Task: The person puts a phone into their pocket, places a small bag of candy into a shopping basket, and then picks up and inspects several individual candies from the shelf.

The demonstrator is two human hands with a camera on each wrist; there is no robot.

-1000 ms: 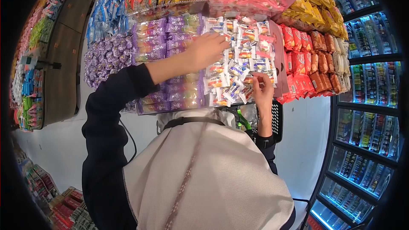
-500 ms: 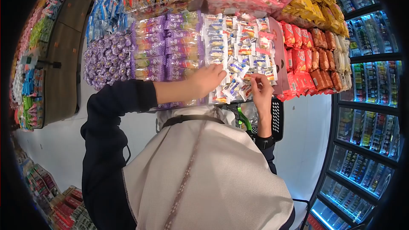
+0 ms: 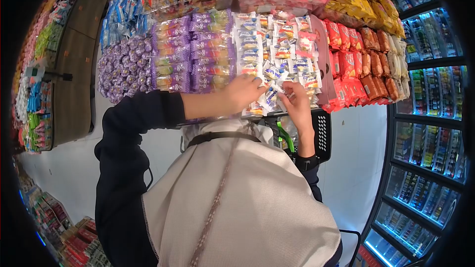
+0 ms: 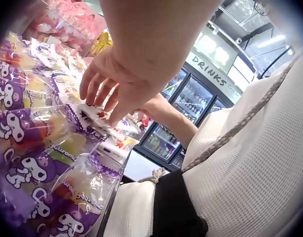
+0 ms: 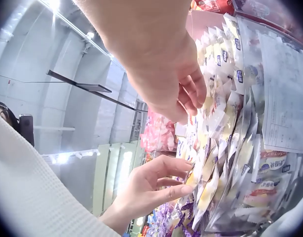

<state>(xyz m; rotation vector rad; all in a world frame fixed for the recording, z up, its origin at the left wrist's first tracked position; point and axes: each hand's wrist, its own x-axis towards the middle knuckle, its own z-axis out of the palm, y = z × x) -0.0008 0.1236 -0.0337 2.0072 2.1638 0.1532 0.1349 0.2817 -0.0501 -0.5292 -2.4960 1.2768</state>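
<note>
"DRINKS" tops the black-framed glass coolers (image 4: 193, 96) beyond the fingers. Left of them lie clear-and-purple plastic packs (image 3: 213, 52), seemingly lettered "Kuromi". The left hand (image 3: 242, 94) and right hand (image 3: 298, 106) bend over small white printed packets (image 3: 250, 44) at their fingertips; I cannot tell whether either grips one.

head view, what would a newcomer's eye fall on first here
Probably the left hand and right hand, close together at the small white-wrapped packets in the middle. Next, perhaps, the rows of shiny purple-and-clear plastic packets just left of those, then the tall black-framed, blue-lit glass fridges along the right edge.
</note>
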